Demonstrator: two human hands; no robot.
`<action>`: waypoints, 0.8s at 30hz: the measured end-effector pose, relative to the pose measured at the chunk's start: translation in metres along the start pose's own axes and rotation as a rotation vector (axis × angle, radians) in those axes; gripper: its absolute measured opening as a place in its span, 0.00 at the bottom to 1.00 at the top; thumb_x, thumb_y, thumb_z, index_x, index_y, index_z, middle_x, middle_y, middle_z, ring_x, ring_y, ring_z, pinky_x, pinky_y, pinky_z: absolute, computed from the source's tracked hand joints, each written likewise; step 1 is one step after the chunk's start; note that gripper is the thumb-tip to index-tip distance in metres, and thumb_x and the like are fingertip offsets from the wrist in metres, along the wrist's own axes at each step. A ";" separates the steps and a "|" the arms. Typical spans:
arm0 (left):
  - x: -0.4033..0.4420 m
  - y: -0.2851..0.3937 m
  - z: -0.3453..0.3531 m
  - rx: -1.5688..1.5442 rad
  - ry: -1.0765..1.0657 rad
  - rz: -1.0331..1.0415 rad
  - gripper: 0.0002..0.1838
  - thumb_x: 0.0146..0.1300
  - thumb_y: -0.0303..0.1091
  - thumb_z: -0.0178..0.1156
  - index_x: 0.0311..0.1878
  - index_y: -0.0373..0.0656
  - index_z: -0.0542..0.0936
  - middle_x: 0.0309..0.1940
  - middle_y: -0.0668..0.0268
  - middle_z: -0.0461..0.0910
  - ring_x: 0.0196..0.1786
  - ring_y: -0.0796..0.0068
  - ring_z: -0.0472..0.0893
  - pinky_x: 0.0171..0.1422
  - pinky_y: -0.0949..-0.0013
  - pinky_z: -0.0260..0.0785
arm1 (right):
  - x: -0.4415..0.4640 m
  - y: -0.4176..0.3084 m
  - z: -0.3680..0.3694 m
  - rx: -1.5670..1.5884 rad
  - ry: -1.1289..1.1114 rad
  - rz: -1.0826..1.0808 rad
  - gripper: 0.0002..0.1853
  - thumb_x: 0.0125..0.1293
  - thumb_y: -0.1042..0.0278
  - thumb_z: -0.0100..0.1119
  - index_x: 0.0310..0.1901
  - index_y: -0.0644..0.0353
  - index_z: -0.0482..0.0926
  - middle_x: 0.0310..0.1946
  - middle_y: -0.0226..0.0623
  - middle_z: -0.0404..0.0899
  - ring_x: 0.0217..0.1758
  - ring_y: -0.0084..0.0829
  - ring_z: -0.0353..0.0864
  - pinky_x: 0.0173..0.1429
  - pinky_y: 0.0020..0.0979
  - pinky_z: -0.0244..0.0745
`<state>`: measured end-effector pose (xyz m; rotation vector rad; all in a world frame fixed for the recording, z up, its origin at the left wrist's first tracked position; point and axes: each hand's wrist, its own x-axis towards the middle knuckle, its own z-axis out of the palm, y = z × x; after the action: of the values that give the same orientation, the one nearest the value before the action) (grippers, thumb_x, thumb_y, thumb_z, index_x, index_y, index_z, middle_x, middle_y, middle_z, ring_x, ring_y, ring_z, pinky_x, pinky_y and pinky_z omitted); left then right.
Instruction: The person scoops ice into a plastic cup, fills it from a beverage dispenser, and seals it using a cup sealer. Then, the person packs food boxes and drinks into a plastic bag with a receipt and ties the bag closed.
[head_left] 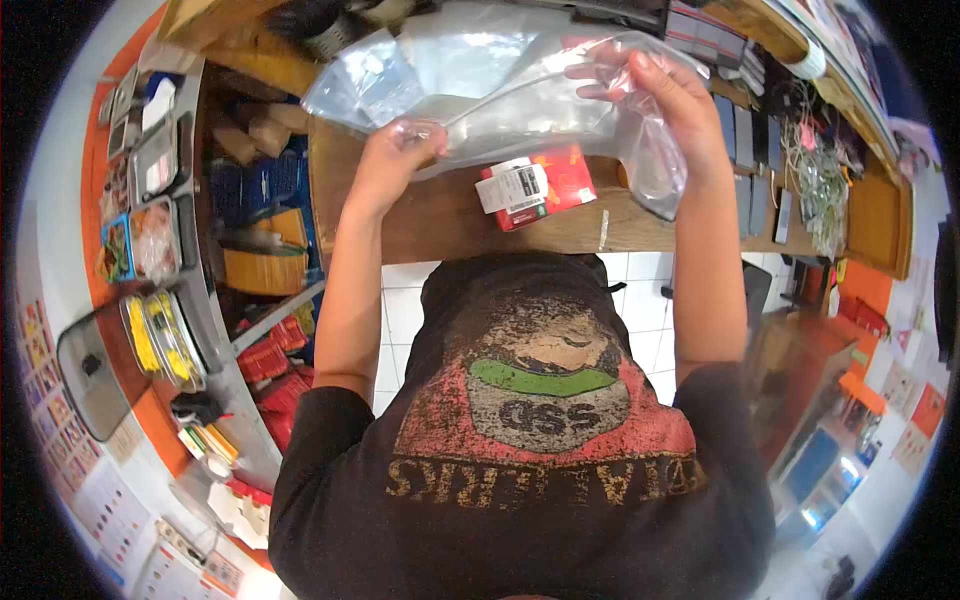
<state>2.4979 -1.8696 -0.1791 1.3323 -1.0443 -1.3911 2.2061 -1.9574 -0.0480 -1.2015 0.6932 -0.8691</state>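
Note:
A large clear plastic bag [530, 110] stretches between my two hands above the wooden table. My left hand [398, 155] pinches the bag's edge near its left end, with thumb and fingers closed. My right hand [665, 95] grips the other end, with the plastic over its fingers and hanging below the palm. Under the bag, a red box [565, 180] lies on the tabletop. A white label with printing [513, 190] covers its left side.
The wooden table [430, 220] runs in front of me. Dark flat packs [745, 135] line its right side, beside a heap of clear bags and cables [825, 180]. At the left stand shelves with trays [155, 240] and yellow items in a container [155, 340].

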 end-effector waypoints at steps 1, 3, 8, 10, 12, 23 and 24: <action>0.000 -0.005 -0.009 -0.010 0.026 -0.003 0.09 0.68 0.32 0.60 0.41 0.35 0.80 0.34 0.64 0.81 0.38 0.76 0.78 0.49 0.71 0.69 | 0.007 -0.002 0.006 -0.001 -0.025 0.012 0.18 0.70 0.59 0.57 0.33 0.68 0.83 0.53 0.50 0.80 0.54 0.40 0.82 0.57 0.35 0.75; -0.002 -0.014 -0.030 -0.567 0.098 0.007 0.07 0.68 0.31 0.60 0.40 0.36 0.80 0.33 0.63 0.81 0.37 0.73 0.79 0.47 0.69 0.72 | 0.021 -0.003 0.016 -0.029 -0.063 -0.015 0.18 0.69 0.59 0.58 0.32 0.68 0.83 0.54 0.51 0.80 0.54 0.40 0.82 0.56 0.37 0.77; -0.039 -0.040 -0.051 -0.776 0.276 0.029 0.10 0.68 0.36 0.61 0.38 0.38 0.80 0.31 0.67 0.81 0.35 0.76 0.80 0.41 0.73 0.74 | 0.043 0.023 0.025 -0.016 0.014 0.230 0.18 0.69 0.59 0.59 0.46 0.69 0.82 0.49 0.44 0.82 0.48 0.31 0.82 0.56 0.36 0.78; -0.058 -0.067 -0.065 -0.838 0.345 -0.011 0.09 0.67 0.35 0.62 0.38 0.38 0.81 0.31 0.67 0.81 0.35 0.76 0.80 0.42 0.72 0.74 | 0.052 0.040 0.025 -0.137 -0.030 0.289 0.18 0.69 0.58 0.59 0.47 0.69 0.82 0.47 0.44 0.83 0.49 0.30 0.81 0.56 0.34 0.76; -0.074 -0.080 -0.067 -0.836 0.455 -0.055 0.09 0.65 0.36 0.65 0.38 0.39 0.81 0.32 0.68 0.81 0.34 0.78 0.78 0.40 0.73 0.72 | 0.060 0.063 0.033 -0.350 -0.018 0.311 0.21 0.67 0.55 0.61 0.51 0.66 0.81 0.44 0.43 0.83 0.50 0.29 0.80 0.57 0.30 0.72; -0.133 -0.057 -0.024 -0.626 0.677 -0.018 0.04 0.64 0.28 0.64 0.35 0.38 0.81 0.32 0.67 0.83 0.35 0.81 0.79 0.43 0.74 0.72 | -0.012 0.150 0.174 -0.398 -0.249 0.279 0.13 0.65 0.64 0.64 0.48 0.60 0.80 0.39 0.28 0.81 0.40 0.19 0.76 0.47 0.23 0.73; -0.136 -0.053 -0.018 -0.537 0.669 -0.009 0.03 0.63 0.28 0.65 0.36 0.39 0.81 0.33 0.67 0.83 0.36 0.81 0.79 0.42 0.74 0.71 | -0.022 0.162 0.182 -0.397 -0.280 0.307 0.14 0.65 0.65 0.65 0.48 0.62 0.80 0.40 0.30 0.81 0.41 0.19 0.77 0.48 0.24 0.74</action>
<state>2.5123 -1.7246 -0.2017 1.2460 -0.1959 -1.0069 2.3793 -1.8288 -0.1627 -1.4852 0.8154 -0.3039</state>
